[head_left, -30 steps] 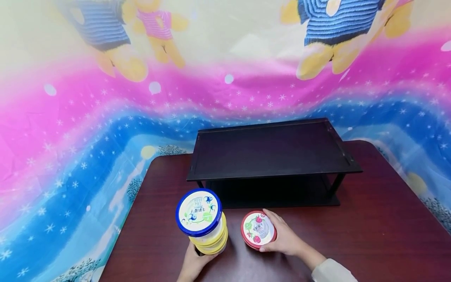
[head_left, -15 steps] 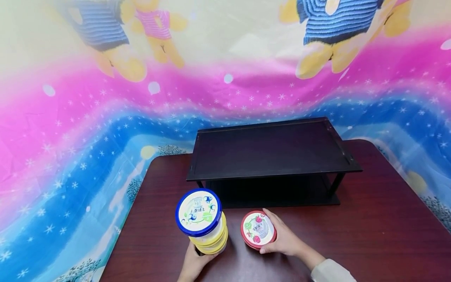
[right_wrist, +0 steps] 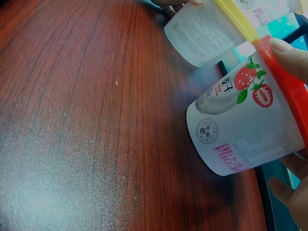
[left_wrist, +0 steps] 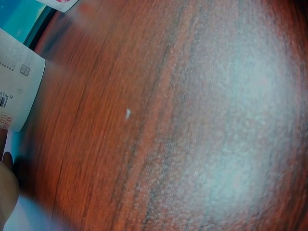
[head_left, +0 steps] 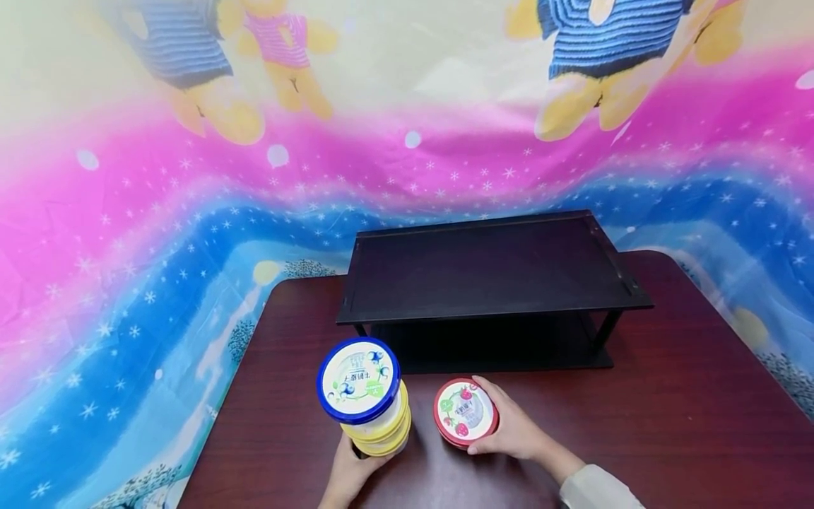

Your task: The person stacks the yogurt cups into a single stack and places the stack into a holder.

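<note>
In the head view my left hand (head_left: 352, 466) holds the lower part of a stack of white plastic tubs. A blue-lidded tub (head_left: 359, 379) with blueberries on its lid is at the top, and yellow-lidded tubs (head_left: 389, 438) are beneath it. To the right, my right hand (head_left: 514, 428) grips a red-lidded tub (head_left: 466, 412) printed with strawberries, thumb at the near side and fingers at the far side. The right wrist view shows that tub's strawberry-printed side (right_wrist: 240, 110) close up. Only the edge of a white tub (left_wrist: 19, 79) and a bit of my left hand appear in the left wrist view.
Behind the tubs, a black two-level shelf (head_left: 496, 272) stands on the dark red wooden table (head_left: 687, 396). A colourful cloth backdrop (head_left: 381, 155) with bears and snowflakes hangs behind and around the table.
</note>
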A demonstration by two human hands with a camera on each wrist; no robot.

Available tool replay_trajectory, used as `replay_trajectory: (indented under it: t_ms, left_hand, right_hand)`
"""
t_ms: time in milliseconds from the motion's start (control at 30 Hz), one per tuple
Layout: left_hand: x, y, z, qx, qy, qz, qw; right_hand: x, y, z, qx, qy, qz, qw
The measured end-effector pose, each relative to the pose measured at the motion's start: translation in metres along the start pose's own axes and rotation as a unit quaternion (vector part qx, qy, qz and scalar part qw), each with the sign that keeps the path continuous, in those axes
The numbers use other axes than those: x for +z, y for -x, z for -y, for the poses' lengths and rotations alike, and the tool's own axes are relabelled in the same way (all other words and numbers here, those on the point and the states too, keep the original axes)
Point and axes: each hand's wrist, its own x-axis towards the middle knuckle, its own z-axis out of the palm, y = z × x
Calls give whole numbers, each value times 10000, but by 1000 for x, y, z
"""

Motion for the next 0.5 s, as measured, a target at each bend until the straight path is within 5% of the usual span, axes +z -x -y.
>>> replay_trajectory:
  t_ms: [267,500]
  left_hand:
    - [0,1,0,173,-37,1,9998]
    - [0,0,-1,8,3,46,10000]
  right_hand:
    - [0,0,2,-60,93,-313,9994]
    - [-10,-5,13,-69,107,-427,9990]
